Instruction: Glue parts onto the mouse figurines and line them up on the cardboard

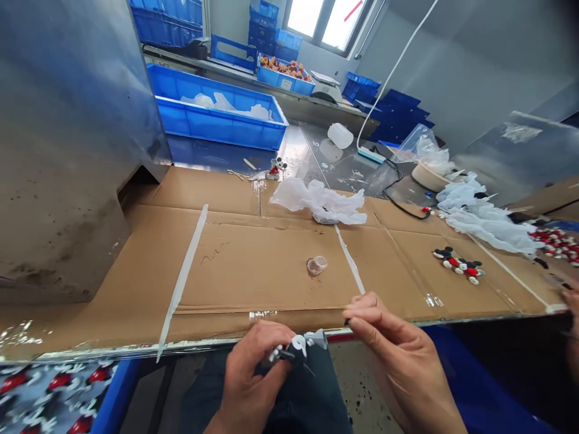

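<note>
My left hand (pixel 260 367) is closed around a small black, white and grey toy figure (pixel 298 346), held over my lap just below the table edge. Most of the figure's lower part is hidden by my fingers. To its right, my right hand (pixel 393 355) pinches a tiny black piece (pixel 347 322) between thumb and fingertips, apart from the figure. What kind of piece it is cannot be made out. On the cardboard beyond my hands stands a small clear plastic cup (pixel 320 263). A crumpled white plastic sheet (pixel 316 198) lies behind it over a low dish.
Finished-looking mouse figures (pixel 459 264) lie on the right. A lone mouse figure (pixel 275 168) stands at the back. A large metal housing (pixel 67 150) blocks the left. Below left sits a tray of figures (pixel 58 392). Another person's hand (pixel 573 307) shows at the right edge.
</note>
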Available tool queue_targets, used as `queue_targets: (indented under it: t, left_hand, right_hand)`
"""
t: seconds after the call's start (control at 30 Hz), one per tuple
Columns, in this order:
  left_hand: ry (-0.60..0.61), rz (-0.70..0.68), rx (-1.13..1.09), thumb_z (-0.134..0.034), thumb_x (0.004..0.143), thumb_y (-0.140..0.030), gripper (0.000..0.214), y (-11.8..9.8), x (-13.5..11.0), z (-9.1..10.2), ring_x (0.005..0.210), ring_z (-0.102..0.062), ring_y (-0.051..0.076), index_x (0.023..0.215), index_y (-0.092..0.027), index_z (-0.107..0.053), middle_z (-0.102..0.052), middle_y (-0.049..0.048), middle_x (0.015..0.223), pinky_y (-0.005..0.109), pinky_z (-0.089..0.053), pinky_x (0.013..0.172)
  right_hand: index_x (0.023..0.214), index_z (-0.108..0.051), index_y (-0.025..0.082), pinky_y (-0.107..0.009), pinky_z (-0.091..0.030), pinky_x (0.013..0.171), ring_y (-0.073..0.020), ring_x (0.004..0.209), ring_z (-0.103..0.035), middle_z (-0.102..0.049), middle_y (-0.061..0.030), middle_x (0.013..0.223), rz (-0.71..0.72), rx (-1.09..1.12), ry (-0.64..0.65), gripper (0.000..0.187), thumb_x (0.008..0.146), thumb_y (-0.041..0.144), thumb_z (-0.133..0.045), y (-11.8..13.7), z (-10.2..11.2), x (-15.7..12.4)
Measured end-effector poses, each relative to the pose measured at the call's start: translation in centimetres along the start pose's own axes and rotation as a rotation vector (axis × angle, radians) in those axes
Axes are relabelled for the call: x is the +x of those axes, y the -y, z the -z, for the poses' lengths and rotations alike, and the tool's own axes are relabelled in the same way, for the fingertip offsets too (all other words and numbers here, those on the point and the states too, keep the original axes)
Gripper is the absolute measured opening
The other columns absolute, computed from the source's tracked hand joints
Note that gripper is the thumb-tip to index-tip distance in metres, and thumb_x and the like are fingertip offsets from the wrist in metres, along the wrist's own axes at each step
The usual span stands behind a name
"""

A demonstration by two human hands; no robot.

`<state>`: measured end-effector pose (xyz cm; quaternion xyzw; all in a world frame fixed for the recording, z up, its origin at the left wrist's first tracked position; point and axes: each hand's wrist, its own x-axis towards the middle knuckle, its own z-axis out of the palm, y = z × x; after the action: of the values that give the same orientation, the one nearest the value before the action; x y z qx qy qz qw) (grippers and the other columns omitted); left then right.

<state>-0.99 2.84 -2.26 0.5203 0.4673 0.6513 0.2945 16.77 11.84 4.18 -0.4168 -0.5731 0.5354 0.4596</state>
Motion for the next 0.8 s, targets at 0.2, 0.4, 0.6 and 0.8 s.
queue_targets:
  t: [0.2,0.4,0.6,0.8]
  left_hand:
    - [0.027,-0.065,0.026,-0.068,0.083,0.0,0.039,-0.8,-1.3,-0.7,0.087,-0.069,0.018,0.112,-0.026,-0.066,-0.074,0.0013,0.094,0.03,-0.057,0.08]
    - [0.048,-0.049,0.015,-0.072,0.082,-0.002,0.039,-1.3,-1.8,-0.7,0.085,-0.07,0.019,0.113,-0.026,-0.068,-0.075,0.0027,0.093,0.03,-0.058,0.075]
    - [0.069,-0.013,0.016,-0.071,0.083,-0.003,0.038,-2.0,-2.1,-0.7,0.084,-0.069,0.018,0.113,-0.027,-0.067,-0.074,0.0022,0.092,0.03,-0.058,0.075]
    - [0.062,-0.02,-0.005,-0.071,0.085,-0.005,0.035,-2.3,-1.8,-0.8,0.082,-0.068,0.018,0.112,-0.026,-0.068,-0.074,0.002,0.09,0.03,-0.056,0.073]
  right_hand:
    - [0.084,-0.082,0.031,-0.031,-0.054,0.084,-0.0246,0.092,-0.061,-0.065,-0.0047,0.083,0.002,-0.03,0.104,0.009,0.088,0.039,-0.08,-0.3,-1.7,-3.0]
    - [0.084,-0.082,0.029,-0.031,-0.054,0.083,-0.024,0.087,-0.066,-0.068,-0.0046,0.086,-0.072,-0.072,0.161,0.011,0.091,0.037,-0.077,-0.5,-1.5,-3.9]
    - [0.082,-0.08,0.029,-0.027,-0.052,0.077,-0.0207,0.083,-0.064,-0.066,-0.0027,0.084,-0.096,-0.112,0.17,0.013,0.092,0.034,-0.073,-0.4,-1.4,-4.2]
    - [0.083,-0.081,0.029,-0.025,-0.051,0.074,-0.0198,0.081,-0.063,-0.067,-0.0022,0.082,-0.081,-0.096,0.16,0.011,0.09,0.029,-0.072,-0.2,-1.7,-4.0]
